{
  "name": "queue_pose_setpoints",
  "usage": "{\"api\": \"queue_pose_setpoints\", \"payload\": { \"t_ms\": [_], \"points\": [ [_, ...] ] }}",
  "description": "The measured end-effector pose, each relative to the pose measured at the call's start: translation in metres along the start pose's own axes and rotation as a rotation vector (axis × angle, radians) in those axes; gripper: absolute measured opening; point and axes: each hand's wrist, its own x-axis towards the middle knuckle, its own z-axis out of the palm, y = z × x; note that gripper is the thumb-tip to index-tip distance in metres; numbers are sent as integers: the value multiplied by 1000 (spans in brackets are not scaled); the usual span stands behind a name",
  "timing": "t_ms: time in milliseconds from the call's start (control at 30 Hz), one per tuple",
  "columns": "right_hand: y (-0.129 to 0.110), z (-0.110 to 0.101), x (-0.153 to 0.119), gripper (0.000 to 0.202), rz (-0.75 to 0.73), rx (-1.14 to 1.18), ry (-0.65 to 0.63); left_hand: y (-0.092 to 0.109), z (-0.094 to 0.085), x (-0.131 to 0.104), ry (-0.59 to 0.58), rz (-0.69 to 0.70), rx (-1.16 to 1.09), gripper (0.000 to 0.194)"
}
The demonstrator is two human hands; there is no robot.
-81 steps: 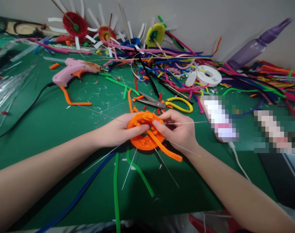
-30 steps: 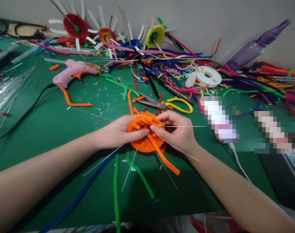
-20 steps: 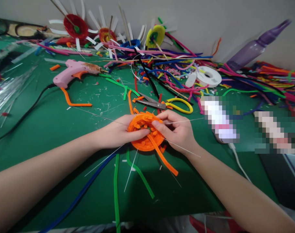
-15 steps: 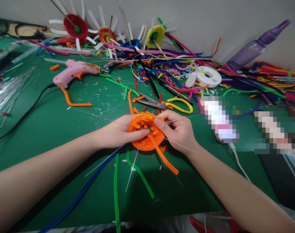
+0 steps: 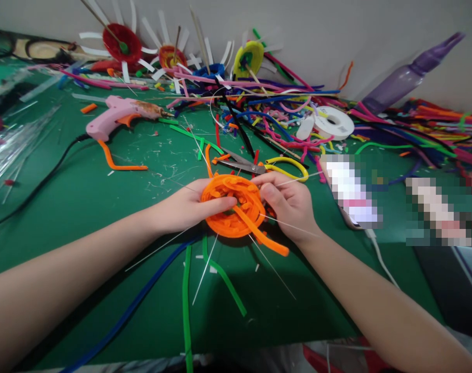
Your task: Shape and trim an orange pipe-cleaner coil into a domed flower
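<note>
Your two hands meet at the middle of a green surface (image 5: 84, 194), around a round, cupped disc of coiled, fuzzy orange stems (image 5: 230, 224). Your left hand (image 5: 183, 205) grasps the disc's left side, its thumb laid across the face and reaching the centre. Your right hand (image 5: 293, 208) is curled at the far right rim, its thumb bent and just off the face; you cannot tell whether its fingers pinch the rim or a wire behind it. The disc lies directly between your hands, the left more firmly on it. One thick, fuzzy orange strip (image 5: 259, 233) runs lengthwise from its centre towards the near right, passing nearer your right wrist. Thin, straight, pale wires (image 5: 205, 270) spread out around the disc. Just beyond it rest metal scissors with yellow handles (image 5: 255, 169); a pink glue gun (image 5: 113, 115) lies far left.
</note>
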Motion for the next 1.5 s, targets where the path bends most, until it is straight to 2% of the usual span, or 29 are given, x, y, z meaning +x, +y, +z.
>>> {"api": "queue_pose_setpoints", "payload": {
  "t_ms": [200,500,900,1200,1500],
  "points": [
    [1,-1,0,31,56,53,18,0,-1,1,18,-23,-23,37],
    [-1,0,1,13,55,26,-12,-2,0,-1,19,-10,-60,28],
    [0,-1,0,24,65,56,-86,-1,1,1,-77,62,44,16],
    [1,0,0,21,75,41,-80,0,0,-1,-72,71,15,23],
    [3,0,-1,20,96,44,-104,-3,-3,1,-58,130,119,30]
  ]
}}
